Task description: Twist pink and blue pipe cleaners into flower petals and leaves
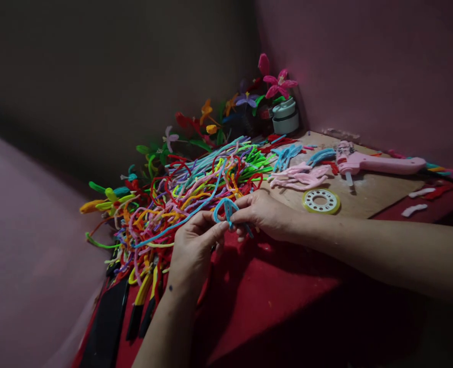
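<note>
The work in hand looks like shaping a bent light-blue fuzzy stem (pixel 218 210), looped and held up between both hands above the red counter (pixel 261 286). Any finer bend would call for one grip to anchor the loop while the other turns or presses it. The left hand (pixel 194 245) reaches up from below, wrist raised, thumb and forefinger closed on the loop's lower left side; the right hand (pixel 267 212) comes in from the right, forearm slanting, fingertips pinching its opposite side. Beyond and left of the grips spreads a heap of multicoloured fuzzy stems (pixel 196 194); right of them, a yellow-rimmed white ring (pixel 310 202) lies on a tan board (pixel 360 202), with a pink glue gun (pixel 387 163) farther out
</note>
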Motion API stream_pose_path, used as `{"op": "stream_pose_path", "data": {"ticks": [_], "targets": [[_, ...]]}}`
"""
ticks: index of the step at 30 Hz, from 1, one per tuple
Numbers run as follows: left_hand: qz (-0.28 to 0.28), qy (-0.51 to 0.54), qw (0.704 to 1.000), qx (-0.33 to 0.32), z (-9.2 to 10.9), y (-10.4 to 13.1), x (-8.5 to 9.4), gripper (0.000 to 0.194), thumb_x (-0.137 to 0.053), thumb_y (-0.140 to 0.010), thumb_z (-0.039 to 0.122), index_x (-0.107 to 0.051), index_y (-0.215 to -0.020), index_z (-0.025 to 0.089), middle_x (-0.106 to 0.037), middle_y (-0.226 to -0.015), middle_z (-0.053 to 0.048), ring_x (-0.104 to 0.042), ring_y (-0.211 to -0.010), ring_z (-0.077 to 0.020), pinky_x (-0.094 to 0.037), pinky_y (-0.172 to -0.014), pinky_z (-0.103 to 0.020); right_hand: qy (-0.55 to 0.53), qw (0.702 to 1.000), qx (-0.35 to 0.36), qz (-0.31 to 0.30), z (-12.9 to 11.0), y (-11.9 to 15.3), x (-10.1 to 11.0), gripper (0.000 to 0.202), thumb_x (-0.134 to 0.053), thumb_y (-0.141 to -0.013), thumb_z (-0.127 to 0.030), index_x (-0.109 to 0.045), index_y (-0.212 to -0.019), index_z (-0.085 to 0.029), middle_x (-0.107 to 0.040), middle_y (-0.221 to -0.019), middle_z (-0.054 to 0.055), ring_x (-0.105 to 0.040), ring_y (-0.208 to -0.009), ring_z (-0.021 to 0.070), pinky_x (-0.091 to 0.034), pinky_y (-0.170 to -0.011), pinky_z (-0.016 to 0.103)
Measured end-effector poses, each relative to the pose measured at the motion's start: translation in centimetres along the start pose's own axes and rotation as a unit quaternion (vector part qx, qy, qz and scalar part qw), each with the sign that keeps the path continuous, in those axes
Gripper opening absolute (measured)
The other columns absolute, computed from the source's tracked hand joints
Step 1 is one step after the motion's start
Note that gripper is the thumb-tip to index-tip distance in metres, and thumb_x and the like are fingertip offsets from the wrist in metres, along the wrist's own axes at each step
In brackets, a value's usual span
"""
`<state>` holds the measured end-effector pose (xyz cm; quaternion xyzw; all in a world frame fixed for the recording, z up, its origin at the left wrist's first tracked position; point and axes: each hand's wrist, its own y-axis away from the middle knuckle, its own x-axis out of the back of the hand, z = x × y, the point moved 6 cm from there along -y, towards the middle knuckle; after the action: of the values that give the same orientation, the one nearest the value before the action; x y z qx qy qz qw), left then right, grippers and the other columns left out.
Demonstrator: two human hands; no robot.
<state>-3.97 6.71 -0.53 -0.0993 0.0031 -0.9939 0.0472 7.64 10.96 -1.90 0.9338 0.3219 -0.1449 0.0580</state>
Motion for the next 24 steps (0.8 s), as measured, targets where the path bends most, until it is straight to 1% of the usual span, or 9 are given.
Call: {"op": "stream_pose_path", "data": {"ticks": [4,6,8,11,13,15,18,20,24], "targets": [[0.067,-0.103,0.99,-0.075,0.7,0.3,0.0,0.017,-0.066,-0.069,0.028,-0.055,-0.07,0.016,-0.051,-0.06,0.004,-0.043,-0.05,-0.0064,-0.034,-0.048,-0.019,0.027,1.0,0.009,-0.006,-0.2,0.1,0.1,0.011,-0.054,-0.064,-0.008,-0.058,-0.054,-0.012,-0.052,-0.043,-0.003,-0.045,-0.037,0.0055,-0.035,-0.038,0.016],[0.099,-0.148,0.975,-0.13,1.6,0.6,0.0,0.017,-0.068,-0.067,0.027,-0.055,-0.069,0.016,-0.054,-0.07,0.001,-0.049,-0.06,-0.0085,-0.039,-0.055,-0.02,0.015,1.0,0.018,-0.018,-0.2,0.0,0.1,0.013,-0.054,-0.066,-0.01,-0.057,-0.054,-0.012,-0.052,-0.042,-0.003,-0.045,-0.036,0.0058,-0.035,-0.037,0.017],[0.079,-0.153,0.972,-0.158,2.2,0.8,-0.4,0.015,-0.067,-0.068,0.025,-0.056,-0.07,0.016,-0.057,-0.081,-0.001,-0.053,-0.071,-0.0109,-0.042,-0.061,-0.021,-0.018,0.998,0.019,-0.062,0.0,-0.2,-0.2,0.014,-0.055,-0.069,-0.015,-0.059,-0.056,-0.011,-0.054,-0.044,-0.001,-0.047,-0.038,0.0069,-0.037,-0.038,0.018],[-0.011,-0.106,0.986,-0.126,2.0,0.9,-1.2,0.01,-0.06,-0.075,0.025,-0.054,-0.078,0.018,-0.058,-0.076,-0.001,-0.055,-0.067,-0.0111,-0.045,-0.061,-0.023,-0.069,0.988,-0.011,-0.135,0.5,-0.3,-0.7,0.015,-0.06,-0.071,-0.023,-0.061,-0.065,-0.009,-0.06,-0.054,0.003,-0.052,-0.043,0.0089,-0.041,-0.04,0.019],[-0.035,-0.112,0.986,-0.121,1.9,1.1,-1.3,0.009,-0.056,-0.078,0.024,-0.052,-0.082,0.018,-0.058,-0.068,0.001,-0.055,-0.061,-0.0104,-0.046,-0.06,-0.023,-0.089,0.985,-0.046,-0.142,0.9,-0.3,-0.6,0.015,-0.06,-0.072,-0.024,-0.06,-0.069,-0.009,-0.062,-0.057,0.005,-0.053,-0.044,0.0097,-0.043,-0.04,0.02],[-0.033,-0.142,0.979,-0.139,2.0,1.1,-1.2,0.009,-0.056,-0.078,0.024,-0.052,-0.084,0.018,-0.06,-0.07,0.001,-0.056,-0.062,-0.0105,-0.047,-0.061,-0.023,-0.097,0.985,-0.065,-0.125,1.0,-0.4,-0.4,0.014,-0.059,-0.073,-0.023,-0.058,-0.069,-0.009,-0.061,-0.056,0.004,-0.052,-0.041,0.0096,-0.043,-0.04,0.021],[-0.03,-0.136,0.981,-0.131,1.7,0.9,-1.1,0.018,-0.058,-0.076,0.025,-0.049,-0.091,0.019,-0.062,-0.072,0.001,-0.059,-0.059,-0.011,-0.049,-0.057,-0.024,-0.089,0.992,-0.038,-0.086,0.7,-0.5,0.0,0.016,-0.061,-0.073,-0.022,-0.055,-0.064,-0.011,-0.056,-0.049,0.0,-0.049,-0.038,0.0074,-0.038,-0.038,0.017],[-0.03,-0.091,0.991,-0.096,1.3,0.7,-1.2,0.027,-0.061,-0.074,0.025,-0.045,-0.095,0.02,-0.061,-0.068,0.003,-0.059,-0.054,-0.0118,-0.05,-0.051,-0.024,-0.094,0.994,-0.021,-0.055,0.5,-0.6,0.2,0.017,-0.061,-0.073,-0.018,-0.054,-0.059,-0.011,-0.052,-0.045,-0.002,-0.047,-0.038,0.0059,-0.036,-0.038,0.016],[-0.062,0.001,0.998,-0.008,0.6,0.4,-1.8,0.038,-0.064,-0.07,0.022,-0.04,-0.1,0.022,-0.057,-0.06,0.006,-0.056,-0.045,-0.0126,-0.049,-0.038,-0.025,-0.128,0.99,-0.052,-0.008,0.9,-0.5,0.3,0.019,-0.057,-0.073,-0.011,-0.052,-0.055,-0.011,-0.05,-0.045,-0.002,-0.044,-0.037,0.0056,-0.036,-0.04,0.018]]}}
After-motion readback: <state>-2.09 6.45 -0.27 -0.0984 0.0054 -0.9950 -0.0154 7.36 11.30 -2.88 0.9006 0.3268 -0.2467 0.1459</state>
